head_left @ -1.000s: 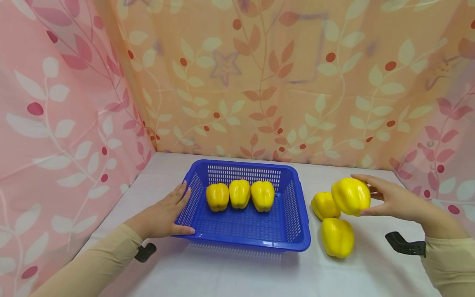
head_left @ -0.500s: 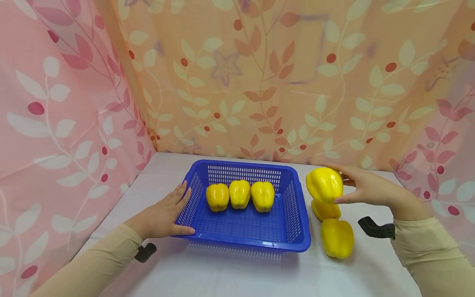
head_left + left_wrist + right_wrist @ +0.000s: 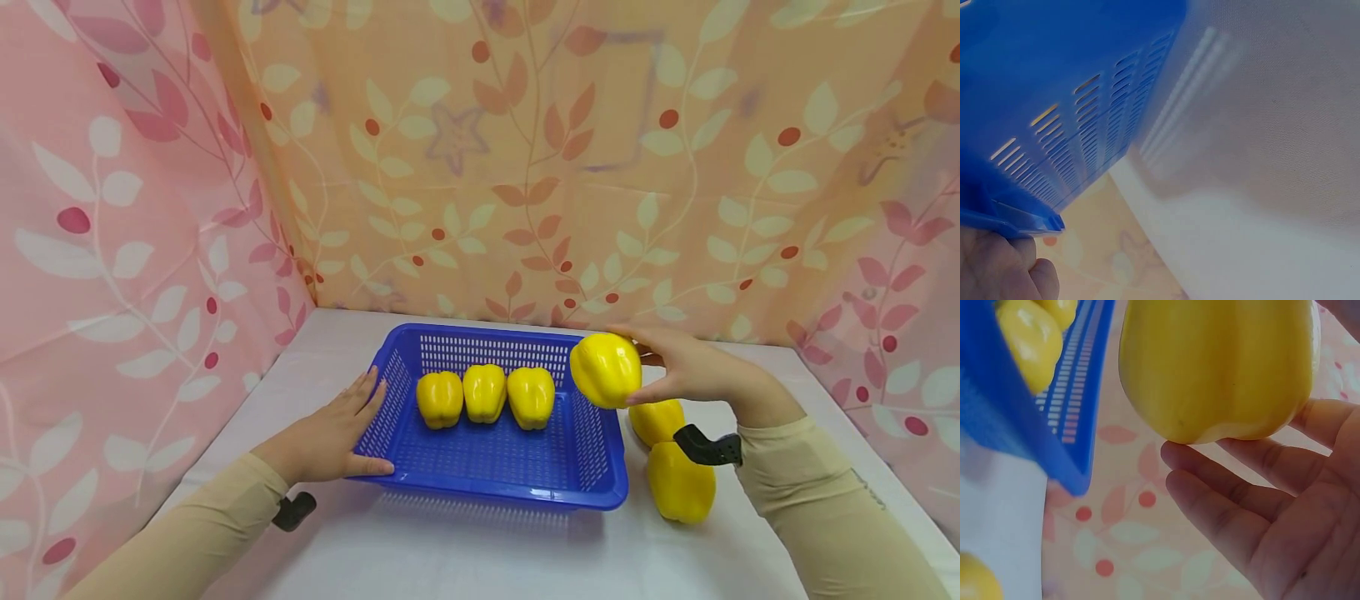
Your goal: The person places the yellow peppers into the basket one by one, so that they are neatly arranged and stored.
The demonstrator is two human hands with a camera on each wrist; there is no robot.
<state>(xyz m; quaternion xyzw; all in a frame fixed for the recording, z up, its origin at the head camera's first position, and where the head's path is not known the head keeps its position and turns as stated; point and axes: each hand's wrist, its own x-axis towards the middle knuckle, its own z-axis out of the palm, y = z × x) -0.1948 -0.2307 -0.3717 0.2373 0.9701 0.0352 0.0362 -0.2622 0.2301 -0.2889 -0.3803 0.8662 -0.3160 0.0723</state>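
Observation:
A yellow bell pepper (image 3: 606,370) is held up in my right hand (image 3: 678,367), thumb and fingers around its right side, over the right rim of the basket. The right wrist view shows the fingers (image 3: 1229,506) along its underside. My left hand (image 3: 330,429) rests on the left end of the blue plastic basket (image 3: 510,493), fingers extended along the rim and thumb at the front corner. Inside, yellow bell peppers (image 3: 485,393) stand in a row of three towards the back. In the left wrist view, knuckles (image 3: 997,269) show against the basket rim.
Right of the basket, two more yellow bell peppers lie on the white tabletop, a front one (image 3: 681,483) and a back one (image 3: 657,421) partly behind my right hand and wrist strap. Floral curtains (image 3: 480,167) enclose the back and sides.
My right hand has carried the bell pepper leftward and slightly up, from above the loose peppers to the basket's right rim. The left hand and basket have stayed put.

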